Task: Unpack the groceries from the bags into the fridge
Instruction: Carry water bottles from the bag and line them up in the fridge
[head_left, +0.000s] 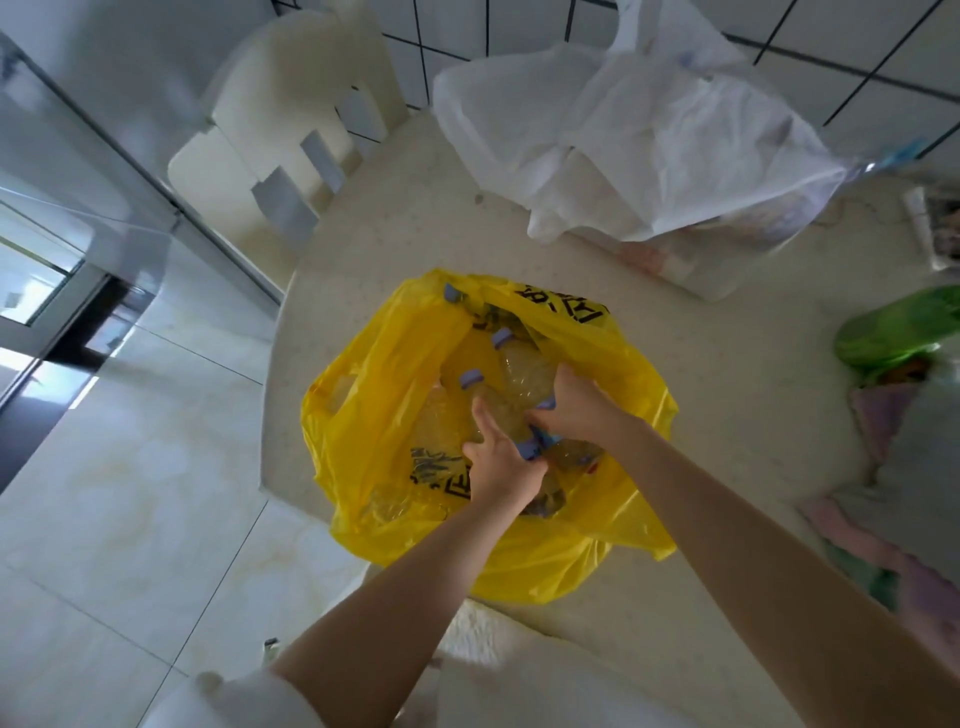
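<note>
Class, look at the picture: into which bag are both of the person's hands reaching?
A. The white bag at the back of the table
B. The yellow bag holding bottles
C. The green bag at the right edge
B: both the left hand and the right hand are inside the open yellow bag, among clear bottles with blue caps.

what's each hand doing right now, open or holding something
Left hand: inside the yellow bag, fingers round a bottle near its cap.
Right hand: also in the bag, gripping another bottle.
</note>
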